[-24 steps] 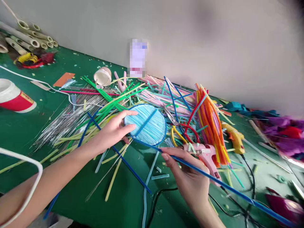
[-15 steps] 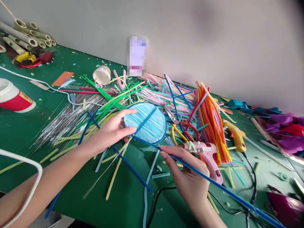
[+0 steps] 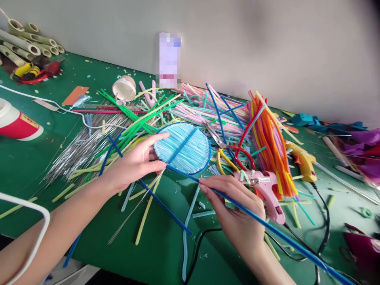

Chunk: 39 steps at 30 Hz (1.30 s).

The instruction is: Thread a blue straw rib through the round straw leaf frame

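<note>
The left hand point(image 3: 135, 164) pinched the left edge of the blue disc point(image 3: 194, 152) between thumb and fingers. The disc sat immediately right of that grip, long axis left to right; its darker center bar point(image 3: 182, 146) pointed obliquely away and rightward. The right hand point(image 3: 237, 209) pinched a blue strip point(image 3: 285, 238), whose long axis ran rightward and nearer from the fingertips.

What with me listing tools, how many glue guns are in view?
2: a pink glue gun beyond the right hand, a yellow glue gun right of the orange bundle. Some may be hidden.
</note>
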Each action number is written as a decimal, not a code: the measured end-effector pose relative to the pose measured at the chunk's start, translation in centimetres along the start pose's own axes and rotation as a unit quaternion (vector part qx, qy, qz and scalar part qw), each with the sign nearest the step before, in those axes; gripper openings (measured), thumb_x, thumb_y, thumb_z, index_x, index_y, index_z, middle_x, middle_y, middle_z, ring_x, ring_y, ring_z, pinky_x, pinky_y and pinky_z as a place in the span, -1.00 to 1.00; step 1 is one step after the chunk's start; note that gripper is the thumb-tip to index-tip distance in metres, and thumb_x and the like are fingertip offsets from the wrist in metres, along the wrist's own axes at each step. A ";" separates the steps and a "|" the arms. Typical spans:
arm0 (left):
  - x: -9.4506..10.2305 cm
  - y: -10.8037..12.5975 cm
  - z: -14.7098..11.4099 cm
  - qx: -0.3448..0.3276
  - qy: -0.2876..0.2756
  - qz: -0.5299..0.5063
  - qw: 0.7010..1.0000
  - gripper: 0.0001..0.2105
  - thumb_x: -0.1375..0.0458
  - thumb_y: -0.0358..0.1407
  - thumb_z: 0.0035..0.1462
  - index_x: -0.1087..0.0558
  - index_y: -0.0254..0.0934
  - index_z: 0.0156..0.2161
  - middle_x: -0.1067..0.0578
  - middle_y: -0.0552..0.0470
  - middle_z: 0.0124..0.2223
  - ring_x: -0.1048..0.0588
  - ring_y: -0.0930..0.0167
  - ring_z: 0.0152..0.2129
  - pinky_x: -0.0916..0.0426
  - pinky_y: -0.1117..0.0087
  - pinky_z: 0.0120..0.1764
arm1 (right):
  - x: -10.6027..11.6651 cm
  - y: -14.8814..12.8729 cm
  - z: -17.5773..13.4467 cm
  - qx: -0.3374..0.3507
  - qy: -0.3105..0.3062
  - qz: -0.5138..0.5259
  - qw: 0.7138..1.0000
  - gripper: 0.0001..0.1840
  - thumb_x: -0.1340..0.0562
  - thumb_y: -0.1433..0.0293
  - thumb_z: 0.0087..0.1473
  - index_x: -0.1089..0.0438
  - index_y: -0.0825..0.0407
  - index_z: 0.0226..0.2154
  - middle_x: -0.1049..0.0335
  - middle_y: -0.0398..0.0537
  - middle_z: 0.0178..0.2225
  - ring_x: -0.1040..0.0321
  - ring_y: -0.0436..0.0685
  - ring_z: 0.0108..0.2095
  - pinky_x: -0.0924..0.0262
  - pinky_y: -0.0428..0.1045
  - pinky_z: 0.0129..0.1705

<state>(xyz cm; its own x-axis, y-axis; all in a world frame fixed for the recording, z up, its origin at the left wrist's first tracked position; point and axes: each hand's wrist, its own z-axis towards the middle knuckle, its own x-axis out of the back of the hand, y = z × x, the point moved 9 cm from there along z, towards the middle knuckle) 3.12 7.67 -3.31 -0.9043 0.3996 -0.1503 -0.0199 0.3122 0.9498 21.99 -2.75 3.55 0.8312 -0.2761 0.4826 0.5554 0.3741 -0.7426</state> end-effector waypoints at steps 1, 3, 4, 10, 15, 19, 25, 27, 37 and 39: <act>0.1 0.0 0.0 -0.001 0.001 0.002 1.000 -0.17 -0.41 -0.38 -0.03 -0.24 -0.22 0.36 -0.52 0.03 -0.25 -0.44 0.37 -0.37 -0.42 0.39 -0.40 | 0.0 0.0 0.0 0.001 0.001 -0.003 1.000 -0.84 -0.35 0.60 0.15 -0.59 0.05 -0.26 -0.60 -0.10 -0.30 -0.53 -0.05 -0.28 -0.40 -0.20 -0.15; 0.2 0.0 0.0 -0.004 0.005 0.012 1.000 -0.18 -0.42 -0.36 -0.02 -0.26 -0.21 0.35 -0.51 0.04 -0.26 -0.44 0.37 -0.37 -0.43 0.39 -0.39 | 0.0 0.0 0.0 0.001 -0.001 -0.008 1.000 -0.84 -0.35 0.60 0.16 -0.59 0.05 -0.26 -0.60 -0.10 -0.29 -0.53 -0.06 -0.27 -0.40 -0.20 -0.15; 0.2 -0.1 0.0 -0.006 0.008 0.019 1.000 -0.19 -0.43 -0.34 -0.01 -0.26 -0.20 0.35 -0.51 0.04 -0.26 -0.45 0.36 -0.36 -0.43 0.39 -0.38 | -0.1 0.0 0.0 0.001 -0.003 -0.008 1.000 -0.84 -0.35 0.60 0.16 -0.59 0.05 -0.25 -0.60 -0.10 -0.29 -0.53 -0.06 -0.27 -0.40 -0.20 -0.14; 0.3 -0.1 0.2 -0.006 0.019 0.034 0.999 -0.15 -0.47 -0.33 -0.08 -0.28 -0.20 0.33 -0.53 0.04 -0.25 -0.48 0.31 -0.30 -0.45 0.38 -0.36 | -0.4 0.6 0.2 -0.021 -0.026 0.004 0.999 -0.87 -0.37 0.56 0.16 -0.59 0.04 -0.24 -0.60 -0.12 -0.29 -0.53 -0.06 -0.28 -0.40 -0.20 -0.16; 0.6 0.0 0.2 -0.012 0.023 0.038 0.999 -0.20 -0.46 -0.28 -0.03 -0.31 -0.19 0.33 -0.53 0.03 -0.22 -0.47 0.34 -0.33 -0.45 0.37 -0.34 | -0.5 0.6 0.2 -0.031 -0.056 0.005 0.998 -0.86 -0.36 0.54 0.17 -0.61 0.03 -0.21 -0.60 -0.11 -0.30 -0.52 -0.05 -0.30 -0.40 -0.19 -0.21; 0.8 0.0 0.2 -0.019 0.027 0.042 0.999 -0.22 -0.45 -0.26 0.00 -0.32 -0.18 0.33 -0.54 0.02 -0.20 -0.50 0.32 -0.30 -0.45 0.36 -0.32 | -0.1 0.1 0.2 -0.021 -0.052 -0.013 0.998 -0.85 -0.36 0.54 0.17 -0.62 0.04 -0.21 -0.58 -0.09 -0.30 -0.51 -0.04 -0.31 -0.40 -0.18 -0.23; 0.5 0.1 0.0 -0.030 0.018 0.029 0.999 -0.18 -0.47 -0.30 -0.03 -0.29 -0.22 0.34 -0.58 -0.08 -0.03 -0.53 0.15 -0.01 -0.47 0.28 -0.05 | -0.5 0.2 0.3 -0.027 -0.065 -0.010 0.997 -0.84 -0.36 0.55 0.17 -0.62 0.02 -0.21 -0.58 -0.09 -0.30 -0.52 -0.02 -0.31 -0.41 -0.14 -0.23; 0.5 0.1 0.0 -0.031 0.015 0.027 0.999 -0.18 -0.47 -0.29 -0.03 -0.28 -0.22 0.34 -0.58 -0.11 0.01 -0.52 0.11 0.03 -0.46 0.24 -0.02 | -0.6 0.4 0.3 -0.029 -0.064 -0.008 0.998 -0.84 -0.36 0.54 0.17 -0.62 0.01 -0.22 -0.59 -0.08 -0.30 -0.53 0.00 -0.30 -0.41 -0.13 -0.24; 0.8 0.2 -0.1 -0.030 0.023 0.054 0.998 -0.26 -0.41 -0.24 0.05 -0.32 -0.19 0.34 -0.55 0.03 -0.26 -0.53 0.30 -0.35 -0.44 0.34 -0.30 | -0.2 0.6 0.5 -0.035 -0.042 -0.020 0.998 -0.88 -0.36 0.52 0.18 -0.61 0.02 -0.24 -0.62 -0.11 -0.32 -0.54 0.00 -0.31 -0.41 -0.14 -0.23; 1.1 0.3 -0.2 -0.033 0.036 0.071 0.996 -0.34 -0.35 -0.21 0.12 -0.37 -0.18 0.32 -0.49 0.09 -0.38 -0.49 0.34 -0.47 -0.41 0.33 -0.32 | -0.2 0.5 0.4 -0.033 -0.035 -0.022 0.999 -0.88 -0.36 0.52 0.18 -0.61 0.02 -0.24 -0.61 -0.10 -0.32 -0.53 -0.01 -0.31 -0.42 -0.14 -0.24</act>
<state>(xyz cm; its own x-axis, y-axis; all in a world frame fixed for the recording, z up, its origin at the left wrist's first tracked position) 2.05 8.02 -3.11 -0.9281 0.3723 0.0051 0.0848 0.1981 0.9765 22.15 -2.12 3.29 0.8065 -0.2276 0.5457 0.5912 0.3038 -0.7471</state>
